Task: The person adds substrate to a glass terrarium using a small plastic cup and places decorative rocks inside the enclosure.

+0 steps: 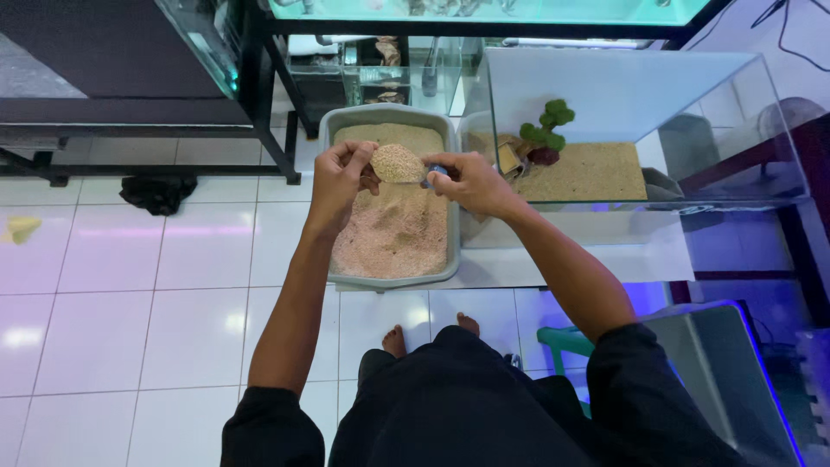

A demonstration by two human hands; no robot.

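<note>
My right hand (471, 183) grips a scoop (399, 163) heaped with sand over the grey tray (389, 117) of pinkish sand on the floor, my left hand's (339, 173) fingers pinching its rim, beside a glass tank (622, 112) holding sand and a green plant (547, 124).

A single head-worn camera looks steeply down and forward from above the person's own arms and lap, fairly near. It takes in the tiled floor (130, 303), a grey tray (333, 130) and a glass tank (622, 86) ahead.
</note>
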